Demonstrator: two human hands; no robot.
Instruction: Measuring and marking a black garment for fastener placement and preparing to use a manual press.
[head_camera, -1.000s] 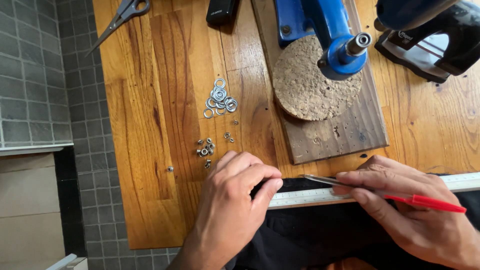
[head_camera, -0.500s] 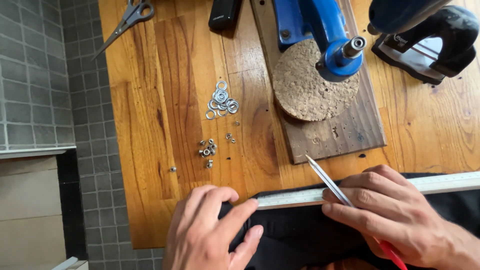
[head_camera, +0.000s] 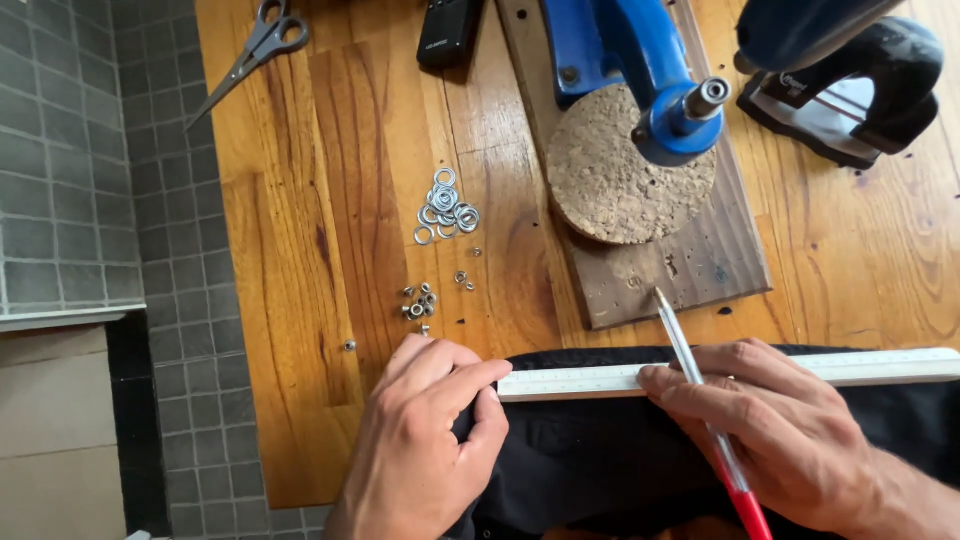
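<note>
The left hand lies flat at the ruler's left end, fingers together, fingertips pressing down beside that end and on the black cloth under it — nothing is held. The right hand sits over the ruler's middle, fingers pressing the ruler onto the cloth while they pinch a red pen whose tip points away, past the ruler's far edge. The ruler runs across the cloth's far hem, near the table's near edge. Beyond the ruler's left end lie small eyelets, and farther on a heap of washers. Beyond its middle a dark board carries a cork disc, with a blue press over the disc. Right of the board, far from the ruler, stands a black tool. Farthest off — scissors at the table's left edge and a black box beside the board.
</note>
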